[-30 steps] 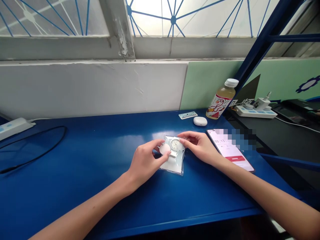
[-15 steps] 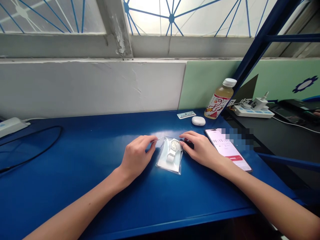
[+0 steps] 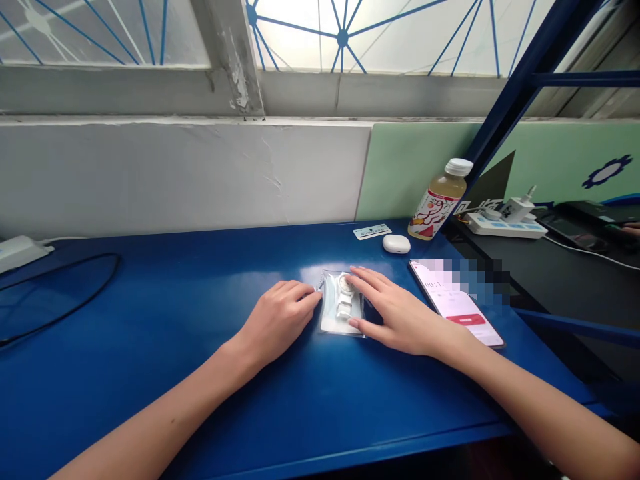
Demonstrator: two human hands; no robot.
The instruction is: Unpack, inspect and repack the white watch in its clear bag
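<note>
At the left of the desk [image 3: 165, 320], a black cable [image 3: 89, 300] lay well apart from the work. The left hand [image 3: 280, 317] had its grip pressed together, apparently pinching the left edge of a clear bag [image 3: 329, 319]. This lay flat on the desk, a watch [image 3: 344, 305] inside. The right hand [image 3: 403, 320] was spread over its right side, presumably to steady it. Just beyond, a phone [image 3: 475, 323] lay face up, likely for easy reading.
</note>
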